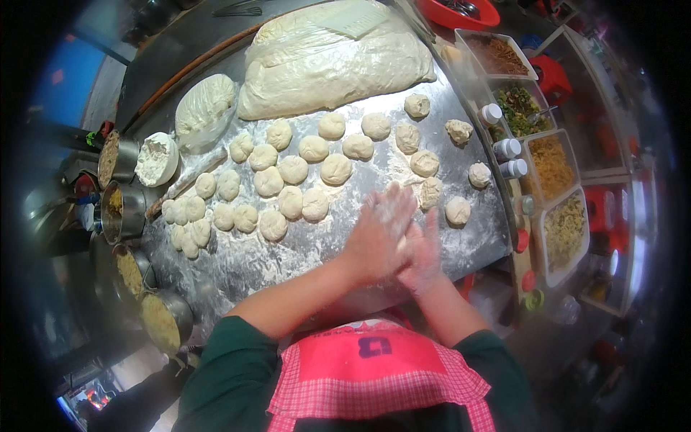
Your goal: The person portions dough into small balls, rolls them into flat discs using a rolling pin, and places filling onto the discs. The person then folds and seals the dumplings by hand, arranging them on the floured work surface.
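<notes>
My left hand point(380, 235) and my right hand point(424, 251) are pressed together above the near right part of a floured metal worktop point(324, 259). Both are floury, and motion blurs their fingers. A pale patch shows between the palms; whether it is dough or flour I cannot tell. Just beyond my fingertips lies a dough ball point(431, 193), and another dough ball point(458, 211) is to the right. Several rounded dough balls point(336, 169) spread across the middle. Smaller dough pieces point(194, 208) cluster at the left.
A large dough mass point(334, 70) under plastic lies at the back, beside a bagged dough lump point(205, 105). A flour bowl point(156, 159) and a floury rolling pin point(189, 181) are left, near metal filling pots point(123, 213). Food tubs point(550, 167) and white-capped jars point(506, 149) line the right.
</notes>
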### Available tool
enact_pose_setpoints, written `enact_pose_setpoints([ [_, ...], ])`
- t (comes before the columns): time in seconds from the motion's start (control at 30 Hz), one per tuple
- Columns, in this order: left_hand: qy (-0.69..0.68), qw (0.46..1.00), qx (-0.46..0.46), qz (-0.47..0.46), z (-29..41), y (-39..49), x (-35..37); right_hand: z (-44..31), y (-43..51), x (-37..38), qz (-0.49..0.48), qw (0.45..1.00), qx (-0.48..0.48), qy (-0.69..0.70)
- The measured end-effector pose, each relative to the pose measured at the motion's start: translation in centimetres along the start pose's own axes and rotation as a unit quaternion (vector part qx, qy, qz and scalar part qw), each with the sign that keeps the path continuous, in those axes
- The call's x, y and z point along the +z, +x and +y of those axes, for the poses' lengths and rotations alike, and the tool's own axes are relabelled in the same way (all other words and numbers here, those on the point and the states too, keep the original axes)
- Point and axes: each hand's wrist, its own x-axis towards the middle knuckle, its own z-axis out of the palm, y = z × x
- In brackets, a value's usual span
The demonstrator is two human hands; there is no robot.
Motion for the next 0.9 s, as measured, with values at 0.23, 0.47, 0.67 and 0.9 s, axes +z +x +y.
enact_pose_setpoints([
  [0.23,-0.183,0.980,0.052,0.064,-2.8,-0.9,1.0,1.9,1.1,-3.1,-0.057,0.996,-0.010,-0.065],
  [0.47,-0.177,0.983,0.006,-0.040,-7.5,-2.3,-0.6,-0.5,2.0,-5.7,-0.082,0.996,0.025,0.014],
  [0.67,-0.551,0.792,-0.263,0.002,-8.8,-1.4,-1.8,-1.7,4.2,-6.6,0.006,0.984,-0.172,0.037],
  [0.9,0.129,0.976,-0.133,0.119,-15.8,6.8,-2.1,-2.9,2.7,-8.6,0.013,0.984,-0.179,0.009],
])
